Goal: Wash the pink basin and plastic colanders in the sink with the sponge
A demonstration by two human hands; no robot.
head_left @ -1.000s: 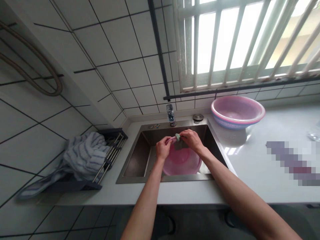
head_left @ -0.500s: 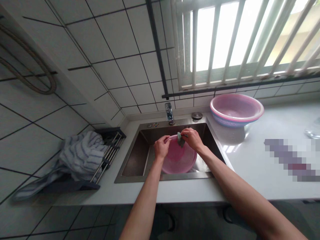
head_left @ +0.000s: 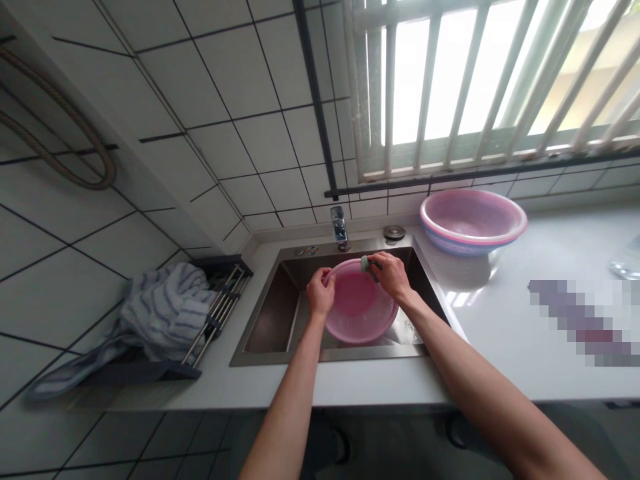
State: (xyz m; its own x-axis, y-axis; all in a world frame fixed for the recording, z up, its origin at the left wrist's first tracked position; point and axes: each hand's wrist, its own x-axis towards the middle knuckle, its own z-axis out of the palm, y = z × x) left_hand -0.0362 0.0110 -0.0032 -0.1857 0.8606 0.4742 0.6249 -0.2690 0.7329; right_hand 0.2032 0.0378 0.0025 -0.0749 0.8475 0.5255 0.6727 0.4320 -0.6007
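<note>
A pink plastic colander (head_left: 360, 313) is held tilted inside the steel sink (head_left: 267, 320), its hollow facing me. My left hand (head_left: 320, 292) is closed on the colander's left rim, thumb over the edge. At the far right rim, my right hand (head_left: 393, 273) pinches a greyish-green scrubbing cloth (head_left: 368, 265) against the colander. Part of the cloth is hidden behind the fingers. Behind the colander stands the chrome faucet (head_left: 339, 227).
Stacked pink and blue basins (head_left: 473, 233) stand on the white counter (head_left: 500, 320) to the right. A drain strainer (head_left: 394, 233) lies behind the sink. On the left, a striped towel (head_left: 167, 310) rests on a metal rack (head_left: 217, 320). A barred window is above.
The colander has turned and tipped so more of its inside shows. My right hand has moved slightly right and up along the rim with the cloth; my left hand shifted a little up.
</note>
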